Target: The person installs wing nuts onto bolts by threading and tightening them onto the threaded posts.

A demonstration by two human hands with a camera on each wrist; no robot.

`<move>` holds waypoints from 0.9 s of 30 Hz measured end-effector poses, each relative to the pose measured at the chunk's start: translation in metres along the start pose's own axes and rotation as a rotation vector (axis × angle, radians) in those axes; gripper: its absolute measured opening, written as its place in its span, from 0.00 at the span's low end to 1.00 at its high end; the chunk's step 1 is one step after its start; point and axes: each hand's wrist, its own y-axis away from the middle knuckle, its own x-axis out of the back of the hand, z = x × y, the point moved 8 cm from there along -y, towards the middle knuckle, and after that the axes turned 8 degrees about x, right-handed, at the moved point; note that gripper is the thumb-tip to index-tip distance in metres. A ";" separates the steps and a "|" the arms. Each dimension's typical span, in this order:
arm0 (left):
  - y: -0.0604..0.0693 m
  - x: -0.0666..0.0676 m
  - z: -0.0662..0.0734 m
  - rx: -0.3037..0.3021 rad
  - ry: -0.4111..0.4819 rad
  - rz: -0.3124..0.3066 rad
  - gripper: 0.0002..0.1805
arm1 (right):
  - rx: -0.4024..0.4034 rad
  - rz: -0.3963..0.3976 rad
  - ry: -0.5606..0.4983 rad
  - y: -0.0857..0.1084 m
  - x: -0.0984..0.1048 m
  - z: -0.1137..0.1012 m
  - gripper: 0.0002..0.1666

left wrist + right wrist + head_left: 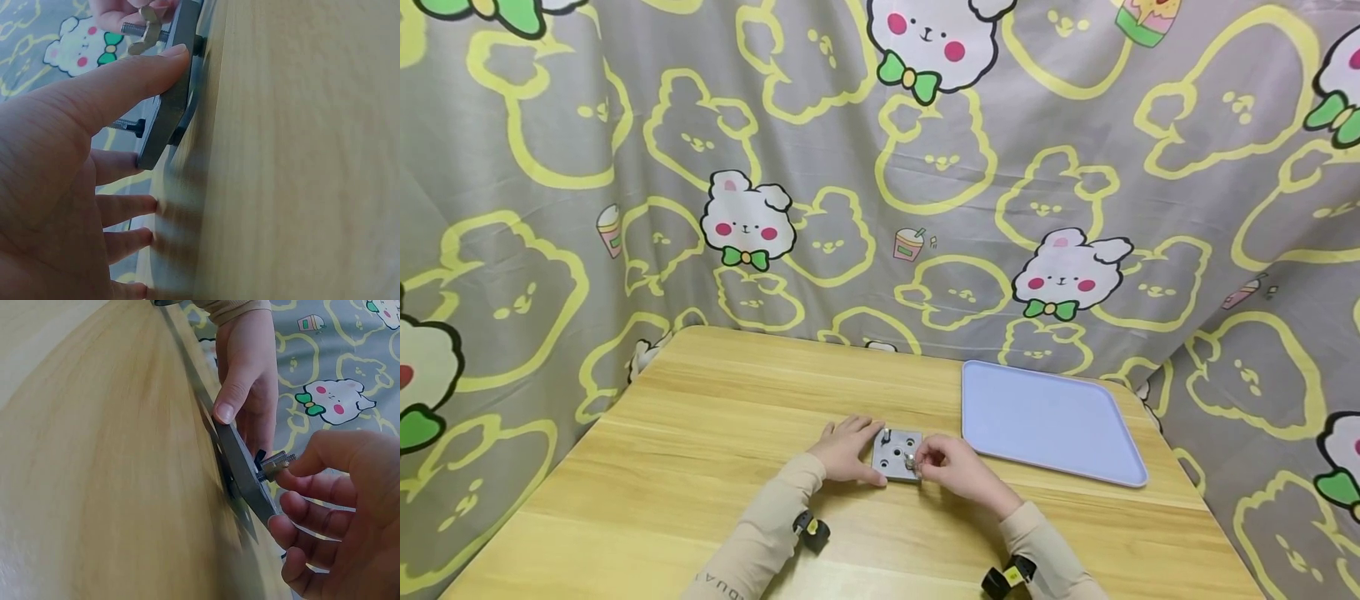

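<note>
A square grey metal plate (893, 469) with several holes lies on the table between the two hands. My left hand (848, 451) grips it from the left, the thumb on its near edge and the index finger at its far corner. A threaded bolt near the plate's right side carries a wing nut (147, 31). My right hand (958, 468) pinches that wing nut between thumb and index finger, the other fingers curled beside the plate's edge. Toward the far left corner stands a second bolt (128, 125). Short dark feet show under the plate in the left wrist view.
A light purple tray (1048, 417) lies at the back right of the wooden table (700, 417). Behind and along both sides hangs a grey curtain (842, 250) with cartoon prints. Each wrist wears a black strap-mounted camera.
</note>
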 end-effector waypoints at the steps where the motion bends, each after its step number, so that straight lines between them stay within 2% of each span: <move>1: 0.000 0.000 0.000 0.000 0.000 0.002 0.55 | 0.001 -0.002 0.002 0.000 0.000 0.000 0.04; 5: -0.001 0.000 -0.001 -0.001 -0.002 0.005 0.55 | -0.014 0.002 -0.015 -0.001 -0.001 0.002 0.06; 10: -0.001 0.000 -0.001 -0.003 -0.008 0.003 0.55 | -0.019 0.012 -0.039 -0.004 -0.003 0.003 0.17; 21: 0.001 0.001 0.001 -0.004 0.001 -0.001 0.55 | -0.022 -0.015 -0.020 -0.002 0.000 0.001 0.03; 27: 0.000 0.001 0.001 -0.003 0.000 -0.002 0.55 | -0.014 0.005 -0.038 -0.003 -0.001 0.002 0.09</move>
